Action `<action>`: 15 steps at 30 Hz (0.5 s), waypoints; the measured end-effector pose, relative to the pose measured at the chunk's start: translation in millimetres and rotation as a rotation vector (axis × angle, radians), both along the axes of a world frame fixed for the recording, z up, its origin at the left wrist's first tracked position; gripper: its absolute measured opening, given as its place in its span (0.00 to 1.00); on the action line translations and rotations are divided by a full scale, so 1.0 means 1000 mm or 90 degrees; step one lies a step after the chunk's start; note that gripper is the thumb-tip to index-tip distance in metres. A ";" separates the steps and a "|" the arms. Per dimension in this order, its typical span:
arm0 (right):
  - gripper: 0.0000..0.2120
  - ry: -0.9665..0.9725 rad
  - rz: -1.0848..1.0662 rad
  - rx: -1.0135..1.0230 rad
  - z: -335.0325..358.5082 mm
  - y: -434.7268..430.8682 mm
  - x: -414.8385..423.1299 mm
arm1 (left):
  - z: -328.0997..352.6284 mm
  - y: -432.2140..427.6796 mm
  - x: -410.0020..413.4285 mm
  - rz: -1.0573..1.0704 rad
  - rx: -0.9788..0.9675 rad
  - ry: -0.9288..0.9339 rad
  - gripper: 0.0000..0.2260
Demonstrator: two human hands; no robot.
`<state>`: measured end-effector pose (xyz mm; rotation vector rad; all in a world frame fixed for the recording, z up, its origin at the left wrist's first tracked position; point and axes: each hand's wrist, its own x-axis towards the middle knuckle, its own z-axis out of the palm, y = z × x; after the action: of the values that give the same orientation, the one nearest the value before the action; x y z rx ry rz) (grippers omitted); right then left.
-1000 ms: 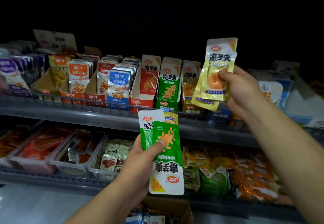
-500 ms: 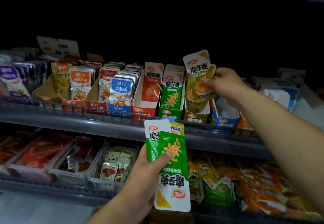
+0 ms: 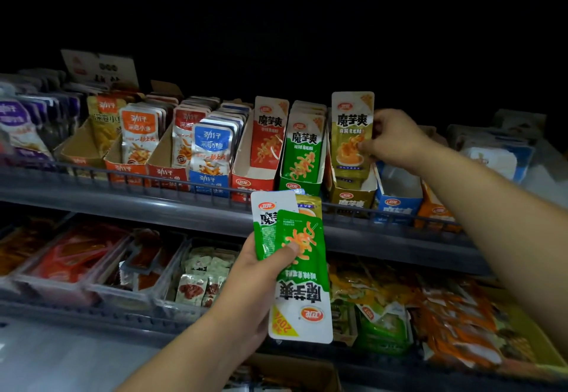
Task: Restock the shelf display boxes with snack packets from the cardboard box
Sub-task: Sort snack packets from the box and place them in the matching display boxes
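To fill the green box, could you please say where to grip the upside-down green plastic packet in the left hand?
Probably pinch the upside-down green plastic packet by its white lower end, from the right: it hangs clear below the left hand.

Yellow packet point(image 3: 352, 133) upright in gold display box point(image 3: 352, 201) — green packets point(image 3: 307, 268) fanned lower, front one inverted.

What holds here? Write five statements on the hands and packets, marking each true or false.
1. The right hand holds yellow packets at the yellow box. True.
2. The left hand is empty. False: it grips green packets.
3. The green box stands between the red box and the yellow box. True.
4. The blue box is packed full. False: no packets show in it.
5. The front green packet is held upright. False: its print is upside down.
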<state>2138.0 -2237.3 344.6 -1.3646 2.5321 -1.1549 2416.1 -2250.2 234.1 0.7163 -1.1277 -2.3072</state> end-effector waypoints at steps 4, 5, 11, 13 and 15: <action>0.29 0.094 0.007 0.018 -0.007 -0.005 -0.002 | 0.002 0.000 0.000 -0.001 0.005 0.010 0.14; 0.33 0.131 0.002 0.022 -0.008 -0.005 -0.003 | 0.002 0.001 0.001 -0.002 0.005 0.012 0.14; 0.52 0.256 -0.004 0.054 -0.012 -0.009 -0.009 | 0.002 0.001 0.006 -0.005 -0.014 0.030 0.15; 0.39 0.275 -0.011 0.065 -0.011 -0.011 -0.011 | 0.002 0.002 0.009 -0.007 -0.027 0.031 0.15; 0.30 0.271 -0.006 0.065 -0.010 -0.012 -0.012 | 0.002 0.002 0.010 -0.008 -0.040 0.033 0.15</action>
<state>2125.7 -2249.5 334.8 -1.7281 2.8258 -0.7885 2426.1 -2248.4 236.0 0.6246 -1.1780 -2.2768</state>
